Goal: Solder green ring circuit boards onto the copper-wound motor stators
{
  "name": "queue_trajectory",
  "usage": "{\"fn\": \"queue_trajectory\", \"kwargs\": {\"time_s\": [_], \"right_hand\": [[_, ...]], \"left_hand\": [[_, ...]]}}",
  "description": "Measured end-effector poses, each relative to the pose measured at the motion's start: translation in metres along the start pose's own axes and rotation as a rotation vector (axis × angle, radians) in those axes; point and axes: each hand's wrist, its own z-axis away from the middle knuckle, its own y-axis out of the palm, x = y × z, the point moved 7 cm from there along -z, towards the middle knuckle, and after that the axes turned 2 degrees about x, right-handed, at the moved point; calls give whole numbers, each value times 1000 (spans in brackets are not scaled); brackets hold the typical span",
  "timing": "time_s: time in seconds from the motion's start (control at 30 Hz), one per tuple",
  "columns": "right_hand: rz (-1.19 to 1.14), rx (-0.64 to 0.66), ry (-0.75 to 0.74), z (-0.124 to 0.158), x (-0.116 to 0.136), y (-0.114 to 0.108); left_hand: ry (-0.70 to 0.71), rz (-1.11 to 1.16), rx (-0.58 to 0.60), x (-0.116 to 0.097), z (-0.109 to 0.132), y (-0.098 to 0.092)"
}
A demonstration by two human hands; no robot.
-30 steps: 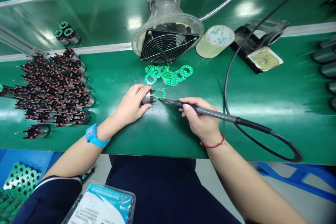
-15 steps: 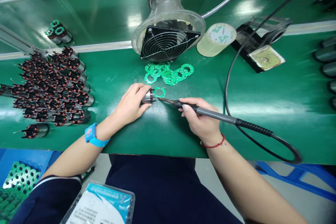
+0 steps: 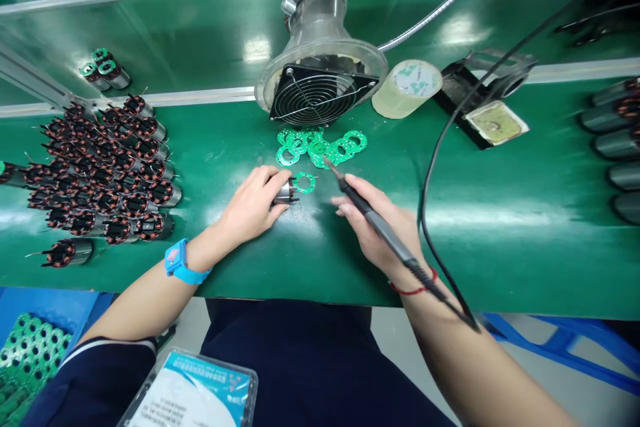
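My left hand [image 3: 250, 207] is closed around a small metal motor stator [image 3: 286, 193] lying on the green bench. A green ring-shaped circuit board [image 3: 304, 181] rests against its front end. My right hand [image 3: 383, 227] grips a black soldering iron [image 3: 373, 217]; the iron's tip points up and left, toward the pile of green ring boards [image 3: 320, 144], away from the stator. Its black cable [image 3: 440, 147] loops off to the right.
Many copper-wound stators [image 3: 105, 167] are stacked at the left. A fume extractor fan [image 3: 320, 90] stands behind the boards, with a tape roll [image 3: 407, 88] and iron stand with sponge [image 3: 493, 121] to its right. Grey cylinders [image 3: 617, 147] lie at the far right.
My right hand has swung the soldering iron: its tip lifted from the stator and board and now points toward the board pile, handle turned toward me. The left hand stays put.
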Motion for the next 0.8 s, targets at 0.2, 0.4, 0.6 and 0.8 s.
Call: {"fn": "queue_trajectory", "kwargs": {"time_s": [0.2,0.4,0.6,0.8], "right_hand": [[3,131,128,-7,6,13],[-281,-48,205,-14,12,32],[-501,-6,135,-20,17,49],[-161,56,-97,-9,37,50]], "left_hand": [[-203,234,-38,8,5,-8],[-197,577,85,6,9,-2],[-25,310,140,5,5,6],[-28,345,202,6,7,3]]}}
